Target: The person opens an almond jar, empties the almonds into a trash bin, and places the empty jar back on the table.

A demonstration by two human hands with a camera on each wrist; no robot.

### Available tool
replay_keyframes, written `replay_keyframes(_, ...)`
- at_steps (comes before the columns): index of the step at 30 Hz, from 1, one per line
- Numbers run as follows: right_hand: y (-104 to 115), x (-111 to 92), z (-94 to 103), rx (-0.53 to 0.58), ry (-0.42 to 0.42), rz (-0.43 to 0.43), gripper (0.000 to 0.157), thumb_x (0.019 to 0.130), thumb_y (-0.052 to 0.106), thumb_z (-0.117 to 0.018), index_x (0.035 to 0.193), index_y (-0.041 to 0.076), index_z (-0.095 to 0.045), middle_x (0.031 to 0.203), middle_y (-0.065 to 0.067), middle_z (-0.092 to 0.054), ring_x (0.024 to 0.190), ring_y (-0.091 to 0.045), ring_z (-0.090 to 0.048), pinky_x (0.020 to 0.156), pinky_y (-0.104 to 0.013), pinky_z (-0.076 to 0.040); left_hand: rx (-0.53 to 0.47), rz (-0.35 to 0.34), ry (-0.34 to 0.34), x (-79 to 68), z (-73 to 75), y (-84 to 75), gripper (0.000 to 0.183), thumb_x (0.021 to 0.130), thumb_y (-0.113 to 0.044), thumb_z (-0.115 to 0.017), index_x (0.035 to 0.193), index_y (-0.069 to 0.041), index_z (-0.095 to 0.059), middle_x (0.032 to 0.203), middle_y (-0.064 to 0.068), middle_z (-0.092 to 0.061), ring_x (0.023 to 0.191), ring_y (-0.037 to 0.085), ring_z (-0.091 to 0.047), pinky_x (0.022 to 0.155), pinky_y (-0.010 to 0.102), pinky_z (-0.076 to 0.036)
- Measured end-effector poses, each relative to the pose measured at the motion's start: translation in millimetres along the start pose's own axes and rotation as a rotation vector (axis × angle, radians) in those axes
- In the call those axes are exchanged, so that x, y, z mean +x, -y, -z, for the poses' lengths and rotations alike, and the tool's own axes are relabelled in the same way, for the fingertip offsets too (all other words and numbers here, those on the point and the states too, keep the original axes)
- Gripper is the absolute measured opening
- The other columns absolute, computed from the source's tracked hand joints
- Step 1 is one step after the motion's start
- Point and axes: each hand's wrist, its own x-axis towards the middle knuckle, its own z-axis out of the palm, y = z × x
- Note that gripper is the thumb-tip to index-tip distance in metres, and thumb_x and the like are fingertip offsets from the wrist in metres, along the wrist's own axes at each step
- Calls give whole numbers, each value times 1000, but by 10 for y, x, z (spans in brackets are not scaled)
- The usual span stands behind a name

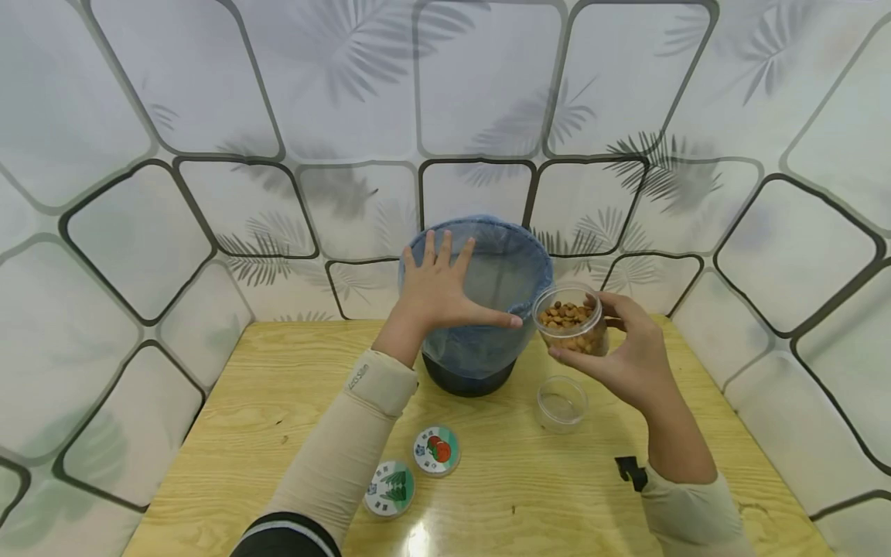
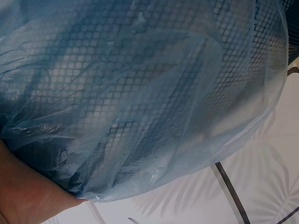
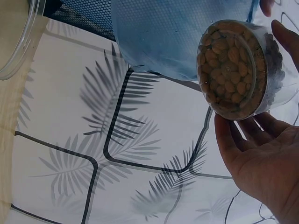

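Observation:
My right hand grips a clear plastic jar, tilted toward the bin's right rim and partly filled with brown nut-like pieces. The right wrist view shows the jar's bottom, the pieces packed against it, and my fingers and thumb around the wall. A round black mesh bin stands at the table's back, lined with a blue translucent bag. Over its front left, my left hand spreads its straight fingers, holding nothing. In the left wrist view, part of that hand is beside the bag's edge; contact is unclear.
A clear round container or lid lies right of the bin. Nearer on the wooden table are two round picture-topped pieces, one with tomatoes, one with green leaves. Leaf-patterned walls enclose the back and sides.

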Motion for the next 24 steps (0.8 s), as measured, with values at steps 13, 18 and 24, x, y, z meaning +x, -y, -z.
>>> replay_keyframes(13, 48, 53, -21, 2, 2, 24, 92, 64, 13, -104, 144, 1, -61, 125, -13, -68, 111, -4, -58, 94, -10, -45, -6, -4, -3, -9, -4, 2, 145, 63, -104, -60, 172, -32, 4, 180, 16, 4, 165, 43, 12, 125, 78, 4)
replay_keyframes(18, 55, 76, -22, -11, -4, 35, 92, 63, 12, -104, 143, -1, -60, 124, -14, -68, 110, -9, -60, 93, -11, -45, -15, -7, -6, -4, -7, 7, 145, 64, -103, -62, 172, -32, 3, 180, 17, 5, 165, 42, 13, 125, 78, 5)
replay_keyframes(24, 46, 108, -24, -27, -13, 56, 91, 62, 13, -105, 141, -1, -62, 122, -14, -69, 108, -18, -63, 91, -11, -45, 0, -13, -10, 9, -17, 17, 145, 62, -104, -61, 172, -32, 2, 180, 17, 4, 165, 43, 12, 125, 79, 3)
